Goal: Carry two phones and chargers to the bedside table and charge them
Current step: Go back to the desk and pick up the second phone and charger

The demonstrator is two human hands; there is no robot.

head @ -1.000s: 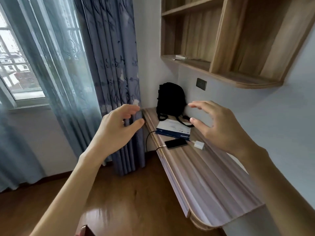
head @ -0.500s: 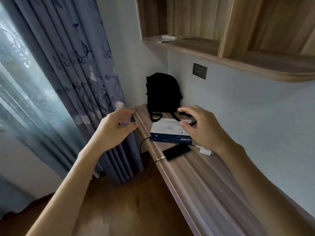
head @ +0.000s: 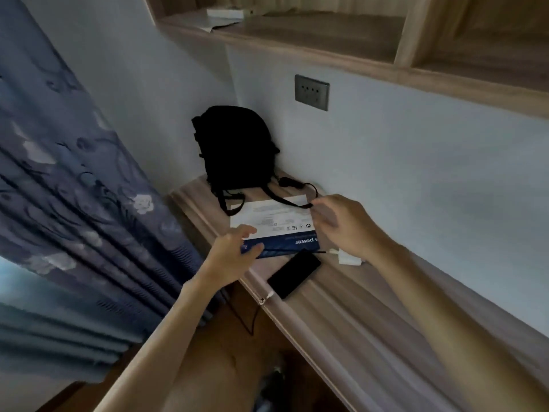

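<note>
Left hand (head: 231,254) grips the box (head: 276,224) by a corner; right hand (head: 347,227) is blurred, grip unclear

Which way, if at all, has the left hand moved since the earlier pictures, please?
Yes. The left hand moved right, across the edge of the desk to the box; earlier it hung off the desk, and now it pinches the box's near-left corner.

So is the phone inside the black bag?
No, the phone lies flat on the wooden desk, apart from the black bag.
</note>
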